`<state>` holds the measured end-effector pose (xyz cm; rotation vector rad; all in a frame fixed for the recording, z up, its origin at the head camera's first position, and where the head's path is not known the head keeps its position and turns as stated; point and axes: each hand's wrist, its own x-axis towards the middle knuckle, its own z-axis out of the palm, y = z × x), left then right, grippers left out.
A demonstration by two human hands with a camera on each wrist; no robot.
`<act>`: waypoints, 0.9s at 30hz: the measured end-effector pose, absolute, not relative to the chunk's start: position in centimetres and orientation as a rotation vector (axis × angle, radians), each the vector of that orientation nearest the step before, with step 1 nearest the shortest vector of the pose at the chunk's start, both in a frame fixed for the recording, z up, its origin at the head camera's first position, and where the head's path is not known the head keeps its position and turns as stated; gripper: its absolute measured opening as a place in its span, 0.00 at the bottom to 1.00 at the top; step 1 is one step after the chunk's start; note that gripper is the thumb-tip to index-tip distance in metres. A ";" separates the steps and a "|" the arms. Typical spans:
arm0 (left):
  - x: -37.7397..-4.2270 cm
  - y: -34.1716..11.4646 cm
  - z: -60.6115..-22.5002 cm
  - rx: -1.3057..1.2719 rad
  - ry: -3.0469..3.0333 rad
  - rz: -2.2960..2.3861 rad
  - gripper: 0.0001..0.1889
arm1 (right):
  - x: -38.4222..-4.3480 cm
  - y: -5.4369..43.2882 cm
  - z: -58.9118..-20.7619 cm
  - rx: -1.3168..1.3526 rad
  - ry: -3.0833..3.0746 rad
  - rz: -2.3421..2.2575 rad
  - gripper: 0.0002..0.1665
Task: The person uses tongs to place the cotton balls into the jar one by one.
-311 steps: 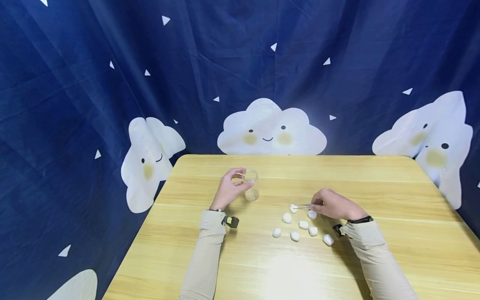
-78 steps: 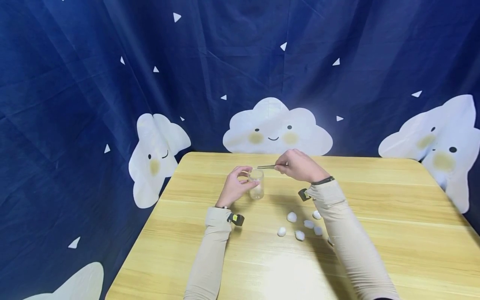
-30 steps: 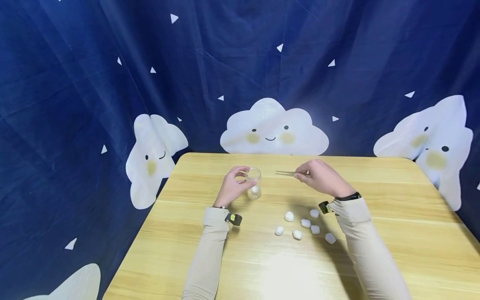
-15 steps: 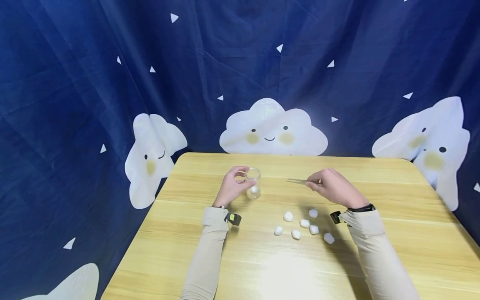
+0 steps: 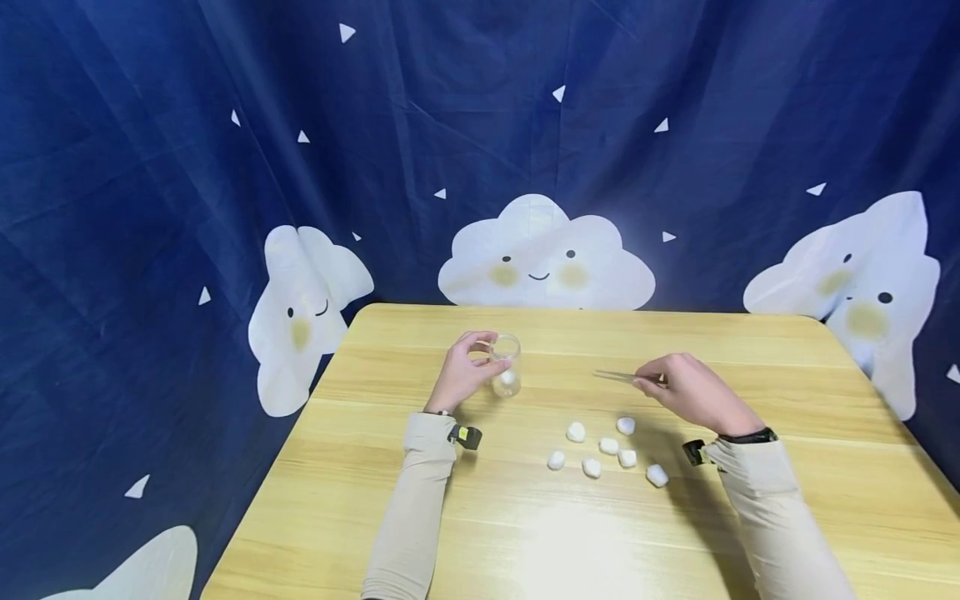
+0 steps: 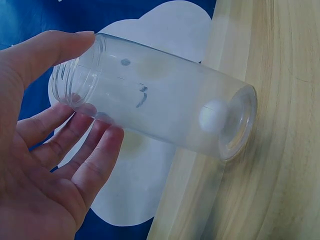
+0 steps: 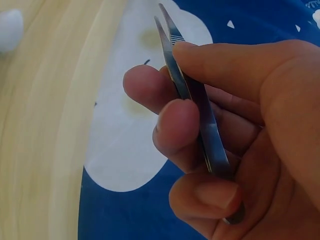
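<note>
My left hand [image 5: 462, 377] holds a clear jar [image 6: 165, 95] near its threaded mouth, thumb on one side and fingertips on the other. The jar stands upright on the table, and one white cotton ball [image 6: 212, 116] lies near its bottom. In my right hand [image 5: 693, 392] is a pair of metal tweezers [image 7: 207, 125], gripped between thumb and fingers. Their tips are slightly apart with nothing between them, pointing left above the table. Several loose cotton balls [image 5: 608, 446] lie on the table, nearer to me than the tweezers.
The light wooden table [image 5: 337, 500] ends at a far edge in front of a dark blue curtain [image 5: 480, 108] printed with white clouds. A cotton ball [image 7: 10, 30] shows at the left edge of the right wrist view.
The tweezers picked up a cotton ball and went over the jar's mouth; that ball is now inside. Since then my right hand has drawn back rightward and toward me. The left hand keeps its hold.
</note>
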<state>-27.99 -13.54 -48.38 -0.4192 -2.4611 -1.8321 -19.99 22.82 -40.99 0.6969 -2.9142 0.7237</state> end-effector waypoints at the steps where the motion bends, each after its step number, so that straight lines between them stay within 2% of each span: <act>1: -28.0 -13.5 -48.4 -0.418 -2.461 -1.834 0.31 | -19.9 22.9 -41.1 0.695 -2.915 0.720 0.05; 27: -28.1 -13.5 -48.3 -0.407 -2.471 -1.846 0.30 | -17.5 26.0 -43.8 0.646 -2.996 0.727 0.06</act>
